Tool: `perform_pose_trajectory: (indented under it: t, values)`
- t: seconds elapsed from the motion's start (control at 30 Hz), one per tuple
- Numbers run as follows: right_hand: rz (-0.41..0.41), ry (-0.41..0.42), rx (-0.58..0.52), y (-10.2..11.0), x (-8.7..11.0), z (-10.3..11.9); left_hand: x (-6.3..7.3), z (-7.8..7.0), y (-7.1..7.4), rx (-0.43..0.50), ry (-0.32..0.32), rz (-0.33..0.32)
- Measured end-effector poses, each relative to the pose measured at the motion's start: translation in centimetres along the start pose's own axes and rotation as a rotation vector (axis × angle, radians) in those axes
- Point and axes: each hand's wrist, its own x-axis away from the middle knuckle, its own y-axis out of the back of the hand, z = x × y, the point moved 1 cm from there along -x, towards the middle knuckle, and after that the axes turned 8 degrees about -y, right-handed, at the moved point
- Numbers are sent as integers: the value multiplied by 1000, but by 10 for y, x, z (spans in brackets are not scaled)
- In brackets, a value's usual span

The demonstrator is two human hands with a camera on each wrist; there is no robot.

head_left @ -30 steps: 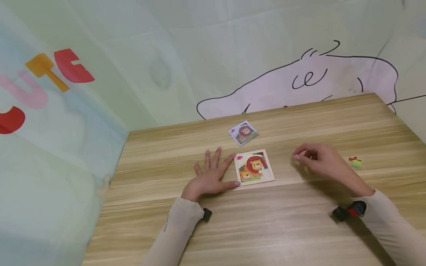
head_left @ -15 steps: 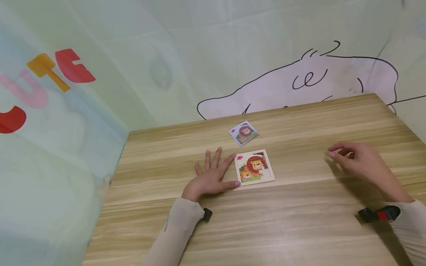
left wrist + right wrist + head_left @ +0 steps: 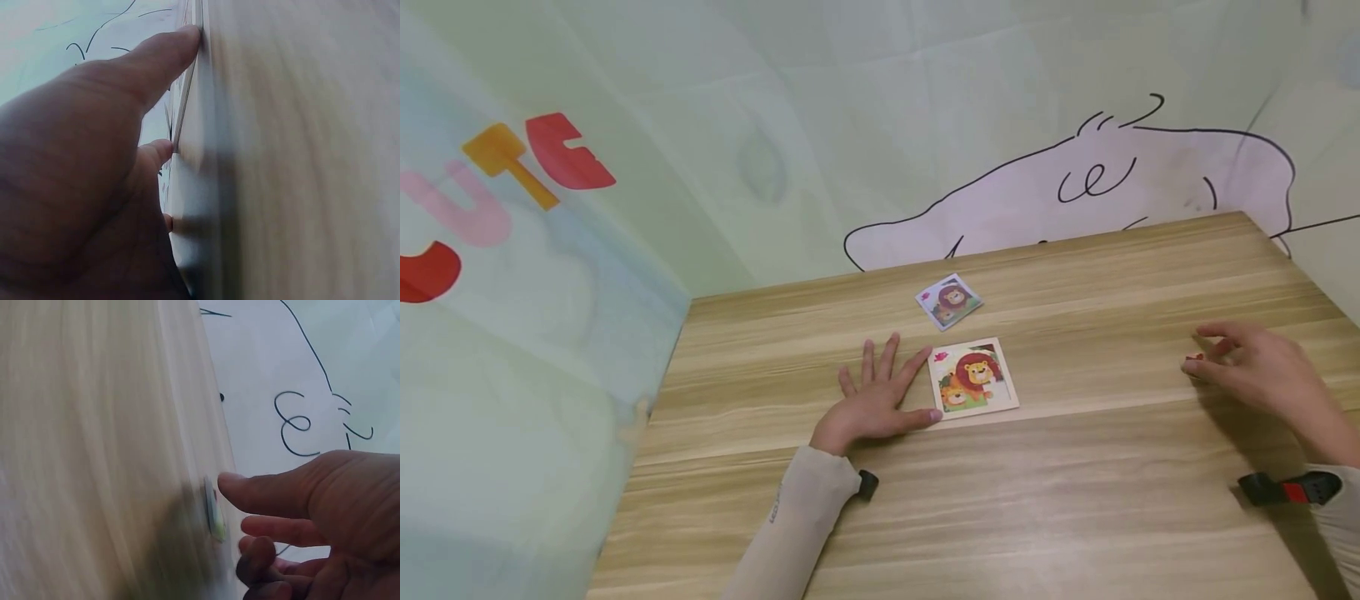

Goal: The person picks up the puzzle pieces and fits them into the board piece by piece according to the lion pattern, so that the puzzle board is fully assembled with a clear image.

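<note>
My left hand [image 3: 876, 408] lies flat with fingers spread beside a small square lion puzzle [image 3: 1002, 393] in a pale wooden frame. Its thumb and index fingertips touch the frame's left corners, and the left wrist view shows the thumb [image 3: 165, 53] at the frame's edge. A pale gap shows at the puzzle's lower right. Farther right, my right hand [image 3: 1262, 367] hovers low with thumb and fingers apart over a loose puzzle piece [image 3: 215, 512] lying on the table. Only a red bit of that piece shows in the head view; the hand hides the remainder.
A small printed card [image 3: 949, 300] with the same lion picture lies behind the puzzle. The wood-grain table [image 3: 1037, 500] meets a printed cloth backdrop [image 3: 925, 125] along its back and left edges.
My right hand has moved right, away from the puzzle, and its thumb and fingers have parted over the loose piece. My left hand has stayed in place.
</note>
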Motion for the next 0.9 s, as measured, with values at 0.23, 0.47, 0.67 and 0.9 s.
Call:
perform_pose_trajectory:
  t: [0.23,0.47,0.67,0.9]
  values:
    - [63,-58,17,0,2,-7,1,0,0,-2,-2,1]
    - [12,-39,2,-2,3,-8,0,0,-1,-9,-8,-10]
    - [-28,-36,-33,-2,4,-6,0,0,-1,-12,-7,-12]
    - [-96,23,-136,-3,3,6,0,0,0,-7,-4,-6]
